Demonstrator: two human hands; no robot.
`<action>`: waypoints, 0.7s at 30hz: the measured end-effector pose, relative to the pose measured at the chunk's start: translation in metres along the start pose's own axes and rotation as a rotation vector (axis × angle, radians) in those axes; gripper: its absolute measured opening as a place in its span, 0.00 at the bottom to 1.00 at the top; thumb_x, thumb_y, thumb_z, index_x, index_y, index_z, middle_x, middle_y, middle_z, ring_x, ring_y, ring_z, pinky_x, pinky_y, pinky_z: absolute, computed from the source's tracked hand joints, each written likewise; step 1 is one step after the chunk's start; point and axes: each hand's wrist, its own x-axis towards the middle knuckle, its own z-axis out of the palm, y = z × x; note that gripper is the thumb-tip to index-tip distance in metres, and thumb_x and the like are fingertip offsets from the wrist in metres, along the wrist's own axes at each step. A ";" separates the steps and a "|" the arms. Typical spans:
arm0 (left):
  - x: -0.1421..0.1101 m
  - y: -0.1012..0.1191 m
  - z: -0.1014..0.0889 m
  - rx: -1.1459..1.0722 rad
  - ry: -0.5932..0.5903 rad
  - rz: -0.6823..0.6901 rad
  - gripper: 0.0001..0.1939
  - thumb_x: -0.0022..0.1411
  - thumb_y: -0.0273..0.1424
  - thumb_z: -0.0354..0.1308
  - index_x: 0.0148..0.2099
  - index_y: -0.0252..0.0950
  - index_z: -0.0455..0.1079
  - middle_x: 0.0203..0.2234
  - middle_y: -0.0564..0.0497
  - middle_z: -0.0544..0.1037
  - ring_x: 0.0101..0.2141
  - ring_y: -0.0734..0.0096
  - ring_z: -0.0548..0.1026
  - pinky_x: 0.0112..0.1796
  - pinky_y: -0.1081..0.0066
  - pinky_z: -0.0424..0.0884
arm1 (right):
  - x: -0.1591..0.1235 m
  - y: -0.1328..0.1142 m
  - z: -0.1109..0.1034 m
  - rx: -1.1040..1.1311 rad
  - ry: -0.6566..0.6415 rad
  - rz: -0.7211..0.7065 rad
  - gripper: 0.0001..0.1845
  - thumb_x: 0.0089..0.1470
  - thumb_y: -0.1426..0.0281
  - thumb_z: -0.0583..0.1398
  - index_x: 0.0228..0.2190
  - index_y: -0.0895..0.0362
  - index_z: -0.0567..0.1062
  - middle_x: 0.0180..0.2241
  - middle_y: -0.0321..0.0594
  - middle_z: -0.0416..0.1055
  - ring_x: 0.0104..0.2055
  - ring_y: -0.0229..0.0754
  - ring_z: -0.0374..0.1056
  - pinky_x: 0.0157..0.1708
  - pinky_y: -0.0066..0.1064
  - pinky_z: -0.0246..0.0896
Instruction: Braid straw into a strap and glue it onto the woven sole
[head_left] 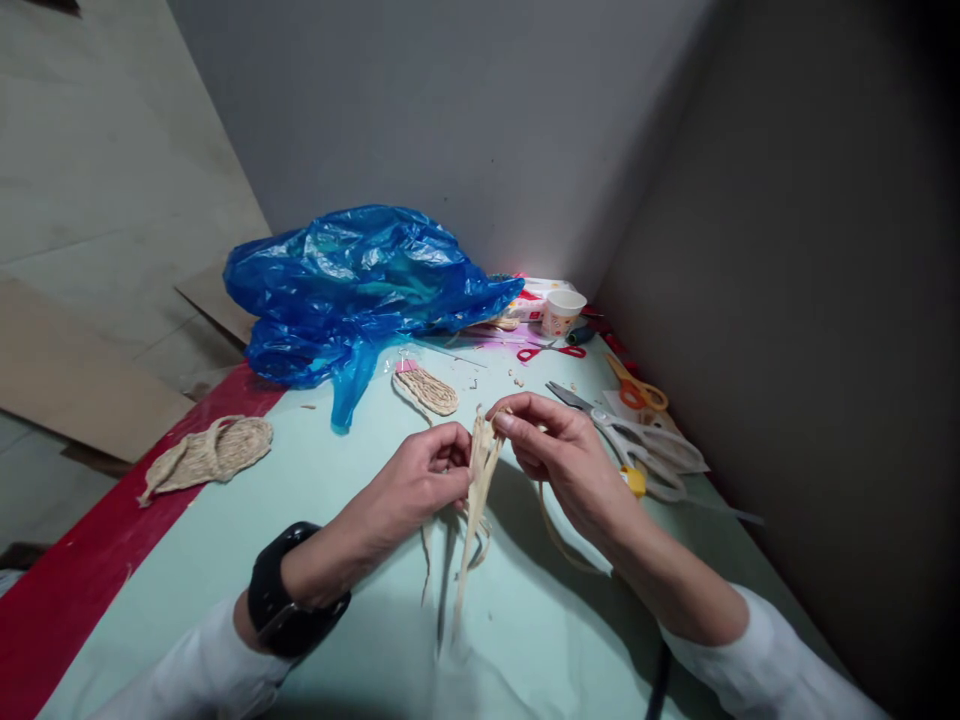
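Observation:
A small bundle of pale, dry plant-fibre strips (481,475), like husk or straw, is held upright between my two hands above the table. My left hand (427,472) is closed on its left side, with curled fingers. At the bundle's top, thumb and forefinger of my right hand (562,440) pinch the strips. Loose ends hang down, and a longer strand (559,545) loops under my right hand. Just beyond my hands lies a small woven sole (427,390) with a pink piece at its far end. Farther left rests a woven straw slipper (217,452).
A crumpled blue plastic bag (367,275) covers the table's back left. Toward the back right are a paper cup (562,312) and red-handled scissors (551,351). Large pale-handled scissors (626,435) and orange-handled scissors (637,390) lie right, near the grey wall (765,280).

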 end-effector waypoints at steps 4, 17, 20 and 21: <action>-0.001 -0.002 0.004 -0.004 -0.026 -0.021 0.01 0.56 0.26 0.56 0.33 0.37 0.66 0.26 0.55 0.69 0.28 0.74 0.67 0.30 0.74 0.63 | -0.001 0.001 0.000 0.012 0.035 0.012 0.14 0.55 0.60 0.63 0.31 0.58 0.72 0.20 0.30 0.54 0.21 0.31 0.44 0.20 0.26 0.38; 0.006 0.015 -0.035 0.173 0.302 0.073 0.04 0.55 0.28 0.60 0.35 0.36 0.69 0.23 0.55 0.69 0.22 0.77 0.65 0.24 0.76 0.59 | 0.017 -0.028 -0.069 -0.393 0.165 -0.100 0.19 0.49 0.55 0.66 0.29 0.60 0.76 0.25 0.40 0.70 0.25 0.36 0.61 0.22 0.25 0.50; 0.008 0.013 -0.045 0.221 0.351 0.076 0.05 0.54 0.29 0.59 0.35 0.35 0.70 0.25 0.54 0.70 0.22 0.78 0.65 0.24 0.76 0.60 | 0.023 -0.026 -0.104 -0.912 0.185 -0.102 0.19 0.56 0.55 0.60 0.32 0.58 0.81 0.21 0.40 0.67 0.22 0.37 0.58 0.21 0.28 0.48; 0.008 0.012 -0.047 0.241 0.359 0.073 0.05 0.54 0.29 0.59 0.34 0.34 0.69 0.25 0.53 0.71 0.21 0.78 0.65 0.24 0.76 0.59 | 0.022 -0.024 -0.111 -1.014 0.200 -0.096 0.18 0.58 0.57 0.59 0.31 0.57 0.81 0.20 0.40 0.67 0.22 0.37 0.57 0.22 0.28 0.48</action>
